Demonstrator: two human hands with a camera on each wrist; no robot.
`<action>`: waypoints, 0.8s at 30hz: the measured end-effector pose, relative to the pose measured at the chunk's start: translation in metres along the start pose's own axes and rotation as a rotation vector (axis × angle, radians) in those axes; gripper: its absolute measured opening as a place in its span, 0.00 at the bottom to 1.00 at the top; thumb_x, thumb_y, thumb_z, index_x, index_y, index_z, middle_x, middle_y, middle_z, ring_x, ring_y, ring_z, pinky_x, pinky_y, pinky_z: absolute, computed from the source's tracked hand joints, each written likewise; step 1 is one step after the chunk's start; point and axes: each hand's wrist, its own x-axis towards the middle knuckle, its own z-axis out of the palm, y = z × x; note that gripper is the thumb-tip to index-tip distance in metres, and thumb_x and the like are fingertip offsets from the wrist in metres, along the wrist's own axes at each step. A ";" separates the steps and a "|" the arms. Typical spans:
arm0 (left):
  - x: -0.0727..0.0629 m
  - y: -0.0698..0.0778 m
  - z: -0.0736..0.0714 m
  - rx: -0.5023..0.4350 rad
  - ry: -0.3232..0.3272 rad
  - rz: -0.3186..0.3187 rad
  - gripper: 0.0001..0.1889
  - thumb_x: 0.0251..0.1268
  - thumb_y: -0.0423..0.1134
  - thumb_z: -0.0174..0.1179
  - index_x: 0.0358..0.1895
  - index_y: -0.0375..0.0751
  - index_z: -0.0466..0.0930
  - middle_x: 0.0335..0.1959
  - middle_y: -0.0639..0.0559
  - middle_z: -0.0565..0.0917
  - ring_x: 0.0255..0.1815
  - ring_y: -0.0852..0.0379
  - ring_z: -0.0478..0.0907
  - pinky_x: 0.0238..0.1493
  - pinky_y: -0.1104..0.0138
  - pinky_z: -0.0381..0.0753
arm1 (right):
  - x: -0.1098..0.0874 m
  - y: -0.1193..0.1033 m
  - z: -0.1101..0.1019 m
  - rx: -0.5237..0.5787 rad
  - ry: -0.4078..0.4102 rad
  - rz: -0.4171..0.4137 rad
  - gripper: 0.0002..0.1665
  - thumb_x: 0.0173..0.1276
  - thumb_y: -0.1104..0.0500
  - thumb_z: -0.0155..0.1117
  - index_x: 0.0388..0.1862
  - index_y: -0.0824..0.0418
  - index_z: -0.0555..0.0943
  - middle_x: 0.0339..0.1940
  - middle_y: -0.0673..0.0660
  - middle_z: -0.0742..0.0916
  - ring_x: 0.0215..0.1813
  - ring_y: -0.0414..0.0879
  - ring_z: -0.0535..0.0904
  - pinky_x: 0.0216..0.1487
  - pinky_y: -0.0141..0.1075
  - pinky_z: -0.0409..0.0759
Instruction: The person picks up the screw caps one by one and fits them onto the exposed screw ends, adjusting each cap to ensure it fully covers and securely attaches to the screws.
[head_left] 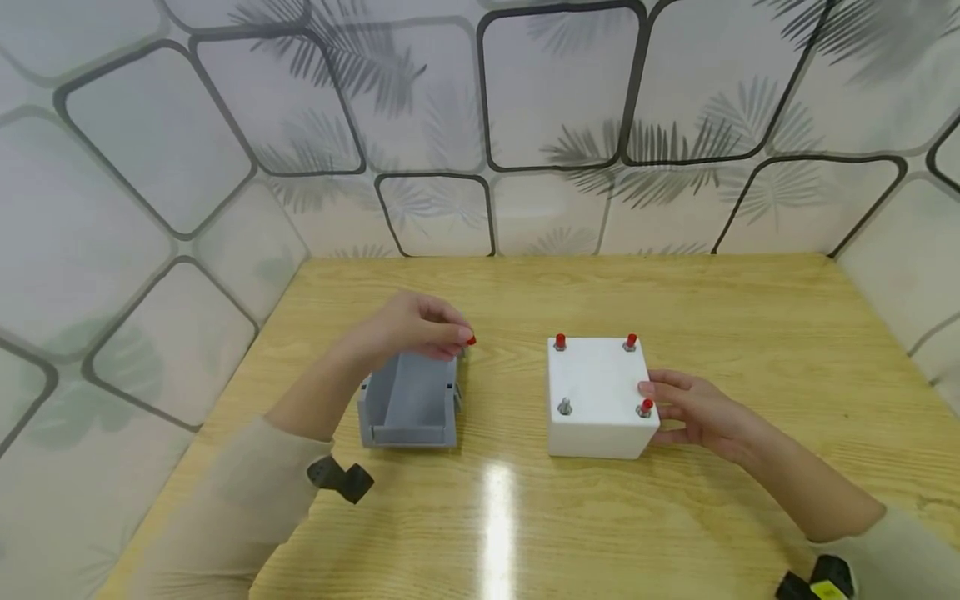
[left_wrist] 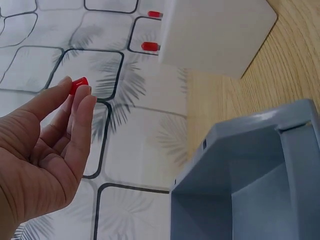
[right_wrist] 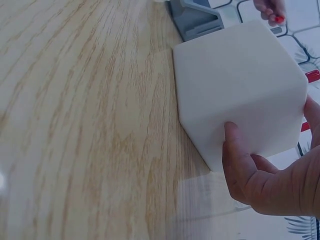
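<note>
My left hand (head_left: pixel 422 327) pinches a small red cap (left_wrist: pixel 79 85) between thumb and fingertips, above the far end of a grey open-fronted bin (head_left: pixel 409 435). To the right stands a white box (head_left: pixel 597 375) with a threaded metal stud at each top corner. Red caps (head_left: pixel 560 341) cover three of the studs. The near-left stud (head_left: pixel 565 406) is bare metal. At the box's right side, my right hand (head_left: pixel 697 413) holds it, one digit at the top edge and the other fingers against the side wall. The far inside of the bin is hidden by the left hand.
A wooden table (head_left: pixel 750 333) carries the bin and the box, with a strip of bare wood between them. Patterned white walls (head_left: pixel 558 92) border the table at the back and on both sides. Black wrist cameras (head_left: pixel 341 478) sit at both cuffs.
</note>
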 end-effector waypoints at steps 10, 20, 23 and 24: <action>0.007 0.014 0.021 -0.036 -0.070 0.039 0.10 0.60 0.35 0.65 0.41 0.32 0.83 0.33 0.45 0.85 0.34 0.55 0.83 0.43 0.59 0.85 | 0.000 0.001 0.000 0.012 -0.010 -0.003 0.49 0.71 0.48 0.56 0.74 0.70 0.41 0.42 0.47 0.83 0.45 0.42 0.83 0.49 0.44 0.83; 0.017 0.024 0.043 -0.047 -0.115 0.027 0.08 0.60 0.33 0.64 0.40 0.33 0.83 0.32 0.41 0.85 0.27 0.59 0.82 0.38 0.61 0.86 | 0.003 0.003 -0.003 0.006 -0.012 0.007 0.49 0.71 0.48 0.56 0.74 0.70 0.42 0.42 0.46 0.83 0.45 0.42 0.83 0.49 0.44 0.83; 0.019 0.025 0.048 -0.056 -0.130 0.015 0.08 0.60 0.32 0.64 0.40 0.33 0.83 0.30 0.44 0.85 0.26 0.59 0.83 0.38 0.59 0.86 | 0.003 0.003 -0.003 0.009 -0.007 0.013 0.49 0.71 0.47 0.56 0.74 0.69 0.41 0.42 0.46 0.83 0.45 0.42 0.83 0.50 0.44 0.83; 0.020 0.026 0.050 -0.059 -0.134 0.013 0.08 0.60 0.32 0.63 0.41 0.32 0.83 0.29 0.44 0.85 0.26 0.59 0.83 0.38 0.58 0.86 | 0.003 0.003 -0.002 0.010 -0.006 0.013 0.49 0.71 0.47 0.56 0.74 0.69 0.41 0.42 0.46 0.83 0.45 0.42 0.83 0.50 0.44 0.83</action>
